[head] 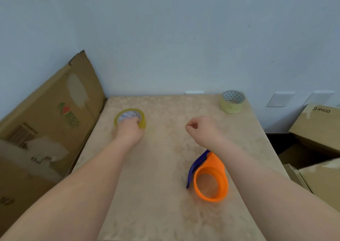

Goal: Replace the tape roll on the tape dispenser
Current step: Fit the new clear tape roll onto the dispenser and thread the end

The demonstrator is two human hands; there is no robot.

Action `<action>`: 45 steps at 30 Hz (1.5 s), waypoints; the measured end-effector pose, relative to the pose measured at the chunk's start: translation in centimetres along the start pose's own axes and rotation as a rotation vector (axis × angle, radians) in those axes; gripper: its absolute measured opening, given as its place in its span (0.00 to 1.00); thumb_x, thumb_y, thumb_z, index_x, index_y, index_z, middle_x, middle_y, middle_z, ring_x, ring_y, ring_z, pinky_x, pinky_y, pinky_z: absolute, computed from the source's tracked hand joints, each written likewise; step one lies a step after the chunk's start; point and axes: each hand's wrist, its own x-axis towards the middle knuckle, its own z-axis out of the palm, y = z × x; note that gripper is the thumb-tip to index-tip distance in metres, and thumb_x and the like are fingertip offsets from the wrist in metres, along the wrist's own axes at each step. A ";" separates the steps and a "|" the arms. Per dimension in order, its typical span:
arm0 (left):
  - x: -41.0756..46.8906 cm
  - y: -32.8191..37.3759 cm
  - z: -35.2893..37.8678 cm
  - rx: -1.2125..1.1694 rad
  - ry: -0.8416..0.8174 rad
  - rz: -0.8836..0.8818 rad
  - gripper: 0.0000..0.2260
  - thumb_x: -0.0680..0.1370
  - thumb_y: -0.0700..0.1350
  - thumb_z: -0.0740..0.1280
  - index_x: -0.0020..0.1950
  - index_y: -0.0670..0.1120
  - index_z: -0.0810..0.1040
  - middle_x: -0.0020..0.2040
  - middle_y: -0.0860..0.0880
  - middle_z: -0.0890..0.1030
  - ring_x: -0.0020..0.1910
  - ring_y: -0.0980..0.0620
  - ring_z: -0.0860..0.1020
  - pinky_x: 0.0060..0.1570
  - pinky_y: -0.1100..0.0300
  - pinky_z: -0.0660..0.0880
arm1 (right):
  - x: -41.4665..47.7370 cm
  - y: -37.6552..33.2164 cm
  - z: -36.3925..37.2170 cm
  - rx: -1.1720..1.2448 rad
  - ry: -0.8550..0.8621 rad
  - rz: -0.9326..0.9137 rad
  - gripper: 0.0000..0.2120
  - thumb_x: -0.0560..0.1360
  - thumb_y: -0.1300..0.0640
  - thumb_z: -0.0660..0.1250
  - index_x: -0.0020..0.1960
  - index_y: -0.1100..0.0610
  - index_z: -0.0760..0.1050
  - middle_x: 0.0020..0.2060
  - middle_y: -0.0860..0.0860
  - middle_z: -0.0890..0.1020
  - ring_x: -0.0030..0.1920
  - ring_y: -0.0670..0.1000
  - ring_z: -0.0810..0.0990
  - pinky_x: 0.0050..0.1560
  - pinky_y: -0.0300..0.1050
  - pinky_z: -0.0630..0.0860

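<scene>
A yellowish tape roll [129,115] lies flat at the far left of the beige table [165,176], and my left hand [128,130] is closed over its near side. An orange tape dispenser [211,178] with a dark blue blade arm lies near the table's right side, its ring holding no roll. My right hand [202,128] hovers above the table beyond the dispenser, fingers curled into a loose fist with nothing in them. A second, paler tape roll [232,102] stands at the far right corner.
A large flattened cardboard box [49,123] leans against the wall left of the table. Brown cartons [316,130], one marked PICO, are stacked to the right below table height. A pale blue wall stands behind the table.
</scene>
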 end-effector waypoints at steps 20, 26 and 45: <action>-11.7 0.2 -2.5 -1.104 -0.280 -0.010 0.08 0.80 0.46 0.59 0.44 0.48 0.74 0.40 0.49 0.75 0.40 0.54 0.74 0.43 0.55 0.75 | -8.3 -1.3 2.4 0.285 0.070 0.003 0.08 0.74 0.59 0.64 0.47 0.57 0.83 0.39 0.50 0.83 0.43 0.47 0.78 0.50 0.45 0.75; -14.6 0.8 -2.1 -1.334 -0.417 0.009 0.05 0.79 0.46 0.61 0.48 0.48 0.76 0.49 0.47 0.79 0.49 0.49 0.78 0.54 0.44 0.76 | -10.2 -1.3 2.7 0.646 -0.048 0.144 0.08 0.75 0.53 0.63 0.43 0.55 0.79 0.34 0.49 0.79 0.35 0.48 0.74 0.34 0.40 0.73; -16.3 0.3 -0.1 -1.036 -0.345 0.417 0.12 0.74 0.36 0.67 0.58 0.44 0.76 0.54 0.49 0.81 0.53 0.60 0.77 0.56 0.66 0.73 | -11.3 -1.8 1.2 0.960 -0.216 0.058 0.08 0.79 0.55 0.61 0.44 0.52 0.78 0.37 0.48 0.82 0.38 0.48 0.80 0.38 0.39 0.76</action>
